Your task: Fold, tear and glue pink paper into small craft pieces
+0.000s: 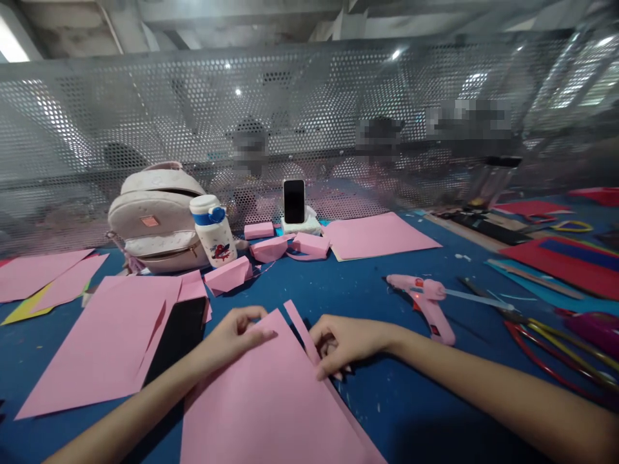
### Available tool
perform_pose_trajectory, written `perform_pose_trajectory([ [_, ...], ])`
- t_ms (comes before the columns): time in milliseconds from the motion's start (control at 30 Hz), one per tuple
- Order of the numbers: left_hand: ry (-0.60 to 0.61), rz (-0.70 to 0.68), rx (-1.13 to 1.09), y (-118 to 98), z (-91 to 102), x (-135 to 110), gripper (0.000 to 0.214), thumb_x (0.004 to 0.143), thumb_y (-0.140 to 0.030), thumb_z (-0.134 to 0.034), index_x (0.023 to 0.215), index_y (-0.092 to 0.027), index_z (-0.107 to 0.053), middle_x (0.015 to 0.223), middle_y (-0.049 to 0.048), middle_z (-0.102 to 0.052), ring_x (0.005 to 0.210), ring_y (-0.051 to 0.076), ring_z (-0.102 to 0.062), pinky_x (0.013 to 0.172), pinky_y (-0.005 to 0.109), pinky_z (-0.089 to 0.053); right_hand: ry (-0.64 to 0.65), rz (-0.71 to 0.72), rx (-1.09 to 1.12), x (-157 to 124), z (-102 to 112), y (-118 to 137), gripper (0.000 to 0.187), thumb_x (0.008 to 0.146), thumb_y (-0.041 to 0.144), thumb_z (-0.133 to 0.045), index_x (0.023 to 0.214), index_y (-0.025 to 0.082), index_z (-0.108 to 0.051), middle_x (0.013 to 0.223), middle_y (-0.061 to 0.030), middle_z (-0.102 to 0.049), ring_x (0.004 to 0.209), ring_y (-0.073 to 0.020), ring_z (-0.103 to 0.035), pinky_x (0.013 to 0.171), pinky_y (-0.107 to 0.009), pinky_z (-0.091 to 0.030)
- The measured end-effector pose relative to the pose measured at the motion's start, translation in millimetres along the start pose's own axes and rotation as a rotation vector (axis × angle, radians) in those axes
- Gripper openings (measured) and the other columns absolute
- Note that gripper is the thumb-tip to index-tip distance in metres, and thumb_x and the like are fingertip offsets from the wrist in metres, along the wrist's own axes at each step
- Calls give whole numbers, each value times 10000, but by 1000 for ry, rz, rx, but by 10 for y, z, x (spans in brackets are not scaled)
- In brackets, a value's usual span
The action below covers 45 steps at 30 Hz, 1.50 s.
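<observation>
A large pink paper sheet [271, 399] lies on the blue table [367, 303] right in front of me. My left hand [236, 335] pinches its far edge, fingers closed on the paper. My right hand [338, 345] is closed on the sheet's right edge, where a narrow pink strip [300, 325] is folded or cut along the side. Both forearms reach in from the bottom of the view.
A pink glue gun [425, 303] lies to the right, with scissors [541, 328] beyond it. More pink sheets [111, 341], a black pad [178, 335], folded pink boxes [271, 248], a bottle [213, 232], a bag [155, 219] and a standing phone [294, 201] sit behind. A perforated metal screen [309, 129] backs the table.
</observation>
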<state>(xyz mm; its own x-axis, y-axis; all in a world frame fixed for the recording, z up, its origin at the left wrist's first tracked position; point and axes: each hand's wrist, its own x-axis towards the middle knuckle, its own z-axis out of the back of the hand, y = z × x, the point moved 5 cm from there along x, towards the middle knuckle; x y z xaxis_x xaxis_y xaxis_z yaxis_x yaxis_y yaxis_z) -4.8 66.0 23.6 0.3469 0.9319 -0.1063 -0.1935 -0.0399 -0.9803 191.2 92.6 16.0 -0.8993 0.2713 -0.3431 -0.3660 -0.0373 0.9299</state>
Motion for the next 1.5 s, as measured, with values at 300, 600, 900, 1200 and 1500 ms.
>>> perform_pose_trajectory([
  [300, -195, -63, -647, -102, 514, -21, 539, 861, -574, -629, 1276, -230, -616, 1132, 77, -724, 974, 280, -697, 852, 374, -552, -571, 218, 153, 35, 354, -98, 402, 773, 514, -725, 808, 137, -589, 519, 53, -564, 381, -38, -422, 389, -153, -315],
  [600, -442, 93, -568, 152, 552, -37, 755, 757, -473, -776, 1429, -261, -504, 1337, 87, -648, 1129, 295, -669, 906, 347, -566, -756, 236, 101, 48, 530, -180, 433, 748, 563, -717, 771, 165, -547, 504, 68, -520, 400, -63, -438, 400, -183, -324],
  [900, -568, -18, -161, 76, 576, -17, 698, 747, -367, -805, 1384, -254, -543, 1446, 68, -556, 1336, 305, -513, 1084, 398, -457, -767, 204, 74, 53, 508, -172, 402, 750, 521, -733, 790, 171, -537, 530, 65, -523, 419, -63, -442, 401, -183, -341],
  [1200, -631, 67, -255, 64, 651, -88, 635, 729, -447, -788, 1286, -224, -580, 1100, 73, -753, 909, 306, -738, 625, 288, -593, -819, 170, 26, 57, 523, -195, 407, 757, 538, -713, 795, 182, -519, 548, 60, -501, 482, -89, -494, 432, -189, -363],
  [1500, -680, 259, -225, 194, 615, -77, 425, 650, -387, -873, 952, -126, -726, 785, 95, -785, 659, 254, -736, 554, 285, -582, -806, 199, 15, 41, 489, -175, 407, 773, 531, -718, 805, 192, -495, 560, 65, -497, 481, -95, -502, 444, -198, -365],
])
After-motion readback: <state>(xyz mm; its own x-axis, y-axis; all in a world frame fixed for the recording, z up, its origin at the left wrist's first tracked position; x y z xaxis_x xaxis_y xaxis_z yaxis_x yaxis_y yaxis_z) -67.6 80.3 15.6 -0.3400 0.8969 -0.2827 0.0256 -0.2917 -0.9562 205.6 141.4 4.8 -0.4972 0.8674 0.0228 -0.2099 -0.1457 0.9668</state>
